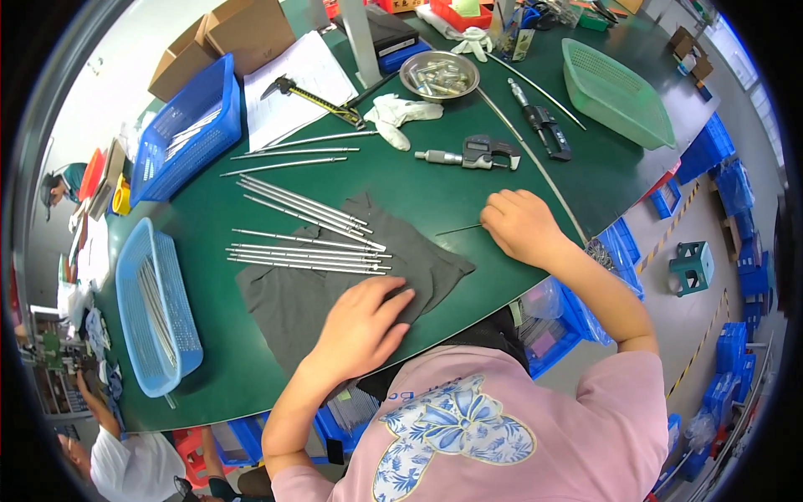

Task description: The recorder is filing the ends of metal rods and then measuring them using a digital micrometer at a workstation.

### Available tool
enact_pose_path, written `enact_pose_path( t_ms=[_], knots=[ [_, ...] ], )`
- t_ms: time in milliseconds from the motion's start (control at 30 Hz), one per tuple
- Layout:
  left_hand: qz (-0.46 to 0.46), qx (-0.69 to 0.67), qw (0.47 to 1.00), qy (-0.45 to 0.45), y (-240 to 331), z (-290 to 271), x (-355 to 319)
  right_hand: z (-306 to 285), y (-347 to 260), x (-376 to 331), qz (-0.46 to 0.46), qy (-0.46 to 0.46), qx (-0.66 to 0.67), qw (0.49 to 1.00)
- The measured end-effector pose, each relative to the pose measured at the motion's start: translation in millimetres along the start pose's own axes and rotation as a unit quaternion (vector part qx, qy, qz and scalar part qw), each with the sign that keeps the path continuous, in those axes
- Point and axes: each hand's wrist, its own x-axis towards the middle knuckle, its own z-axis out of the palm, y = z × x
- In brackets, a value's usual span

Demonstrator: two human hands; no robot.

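Observation:
My left hand (361,325) rests with fingers spread on a dark grey cloth (288,305), its fingertips just below the ends of several slim metal rods (305,258). These stepped, shiny rods lie side by side, partly on the cloth and partly on the green table. A second group of similar rods (301,203) fans out just above them. To the right, my right hand (520,224) is closed in a pinch on one end of a thin dark rod (457,230), which points left, low over the table. The pinched end is hidden by the fingers.
Digital micrometers (478,153) and a caliper (314,99) lie farther back, near white gloves (400,117) and a metal bowl (439,75) of small parts. Blue baskets (159,318) with rods stand left, a green basket (619,96) back right. A long thin rod (535,159) crosses the table.

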Motion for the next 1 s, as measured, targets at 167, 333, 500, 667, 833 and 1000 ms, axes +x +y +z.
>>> enact_pose_path(
  t_ms=[167, 333, 500, 667, 833, 1000],
  knots=[
    [0.091, -0.02, 0.994, -0.061, -2.1, 28.3, 26.3, -4.7, 13.0, -11.5, 0.181, 0.088, 0.041, 0.979],
    [0.099, -0.078, 0.99, -0.062, -2.1, 30.3, 35.5, -7.2, 21.7, 56.2, 0.223, 0.104, 0.128, 0.961],
    [0.048, -0.116, 0.987, 0.095, -18.8, 18.5, 26.8, 26.2, 37.6, 149.2, 0.239, 0.054, 0.115, 0.963],
    [-0.04, -0.097, 0.946, 0.308, -46.1, 8.3, 3.4, 61.8, 52.9, 187.6, 0.281, -0.026, 0.102, 0.954],
    [-0.105, -0.009, 0.902, 0.418, -78.6, -6.6, -13.6, 28.8, 56.5, 175.9, 0.246, 0.07, 0.129, 0.958],
    [-0.176, 0.036, 0.822, 0.541, -105.6, -2.9, -34.8, -34.4, 132.1, 177.5, 0.337, 0.238, 0.06, 0.909]
  ],
)
